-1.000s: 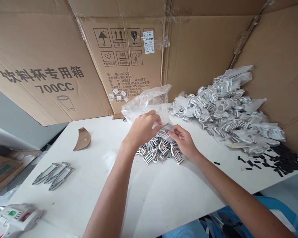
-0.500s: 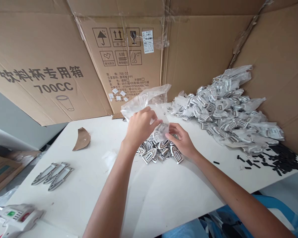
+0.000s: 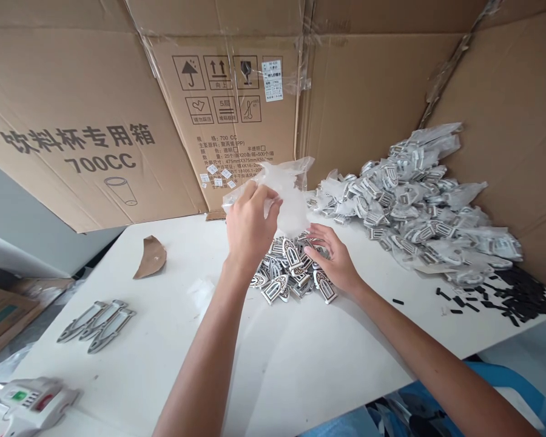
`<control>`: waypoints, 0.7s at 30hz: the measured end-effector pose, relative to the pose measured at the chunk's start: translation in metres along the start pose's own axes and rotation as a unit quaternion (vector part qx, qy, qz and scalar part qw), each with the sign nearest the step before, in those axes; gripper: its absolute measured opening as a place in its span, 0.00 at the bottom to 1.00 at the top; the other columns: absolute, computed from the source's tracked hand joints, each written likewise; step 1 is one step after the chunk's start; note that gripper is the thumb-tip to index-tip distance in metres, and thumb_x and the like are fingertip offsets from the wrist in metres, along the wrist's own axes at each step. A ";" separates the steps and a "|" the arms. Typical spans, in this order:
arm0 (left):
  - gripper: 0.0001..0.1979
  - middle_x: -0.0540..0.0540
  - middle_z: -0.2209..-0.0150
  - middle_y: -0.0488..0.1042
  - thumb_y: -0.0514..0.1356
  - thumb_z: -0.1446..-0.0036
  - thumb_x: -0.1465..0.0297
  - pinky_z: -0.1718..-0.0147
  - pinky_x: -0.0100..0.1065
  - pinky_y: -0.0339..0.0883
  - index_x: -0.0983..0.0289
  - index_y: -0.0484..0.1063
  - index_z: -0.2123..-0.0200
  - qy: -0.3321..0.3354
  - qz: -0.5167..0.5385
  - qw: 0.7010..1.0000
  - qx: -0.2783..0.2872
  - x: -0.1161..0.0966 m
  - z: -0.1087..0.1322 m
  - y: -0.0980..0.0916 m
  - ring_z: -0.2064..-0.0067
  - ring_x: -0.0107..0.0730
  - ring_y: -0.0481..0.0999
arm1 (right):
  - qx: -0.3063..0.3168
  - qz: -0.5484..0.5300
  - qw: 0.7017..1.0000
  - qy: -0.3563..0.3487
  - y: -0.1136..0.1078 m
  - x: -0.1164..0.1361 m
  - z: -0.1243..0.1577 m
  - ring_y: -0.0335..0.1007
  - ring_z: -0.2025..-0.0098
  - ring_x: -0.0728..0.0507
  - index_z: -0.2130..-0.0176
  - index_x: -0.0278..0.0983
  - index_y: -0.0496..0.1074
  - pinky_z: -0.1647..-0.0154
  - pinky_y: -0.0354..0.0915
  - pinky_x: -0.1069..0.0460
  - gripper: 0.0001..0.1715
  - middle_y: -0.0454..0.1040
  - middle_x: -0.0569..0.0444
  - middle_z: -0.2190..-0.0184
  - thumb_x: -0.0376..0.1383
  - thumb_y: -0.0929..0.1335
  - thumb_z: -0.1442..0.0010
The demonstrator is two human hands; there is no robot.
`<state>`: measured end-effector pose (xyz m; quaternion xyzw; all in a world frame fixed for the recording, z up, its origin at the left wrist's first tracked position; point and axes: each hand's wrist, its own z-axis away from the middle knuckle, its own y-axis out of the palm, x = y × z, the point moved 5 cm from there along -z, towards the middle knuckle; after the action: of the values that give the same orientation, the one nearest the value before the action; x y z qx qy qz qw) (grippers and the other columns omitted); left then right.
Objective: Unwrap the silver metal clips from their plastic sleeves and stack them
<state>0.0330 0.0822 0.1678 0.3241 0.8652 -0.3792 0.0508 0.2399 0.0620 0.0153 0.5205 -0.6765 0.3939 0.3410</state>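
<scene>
My left hand (image 3: 249,223) is closed on a crumpled clear plastic bag (image 3: 286,195), held just above a small heap of loose arch-shaped black and silver metal pieces (image 3: 291,270) on the white table (image 3: 200,340). My right hand (image 3: 331,258) lies on the right side of that heap with its fingers spread over the pieces. A single arch piece (image 3: 292,254) stands out on top of the heap between my two hands.
A big pile of bagged pieces (image 3: 418,206) fills the back right corner. Small black strips (image 3: 505,297) lie at the right edge. Three long grey metal parts (image 3: 97,318) and a brown scrap (image 3: 151,257) sit at left. A white device (image 3: 31,403) lies at bottom left. Cardboard walls (image 3: 86,127) stand behind.
My left hand lifted the plastic bag up and back. The pieces held between both hands have dropped onto the heap, and my right hand has opened over it.
</scene>
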 end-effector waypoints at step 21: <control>0.08 0.51 0.61 0.74 0.55 0.32 0.71 0.64 0.38 0.72 0.55 0.61 0.53 0.062 0.291 0.894 0.336 -0.037 0.019 0.020 0.61 0.36 0.76 | -0.028 -0.218 0.964 0.151 -0.018 0.002 0.005 0.75 0.32 0.26 0.42 0.52 0.80 0.35 0.77 0.30 0.40 0.82 0.52 0.39 0.53 0.86 0.52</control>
<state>0.0711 0.0598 0.1549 0.5821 0.5546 -0.5946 -0.0067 0.2573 0.0540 0.0176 0.5807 -0.4978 0.3649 0.5309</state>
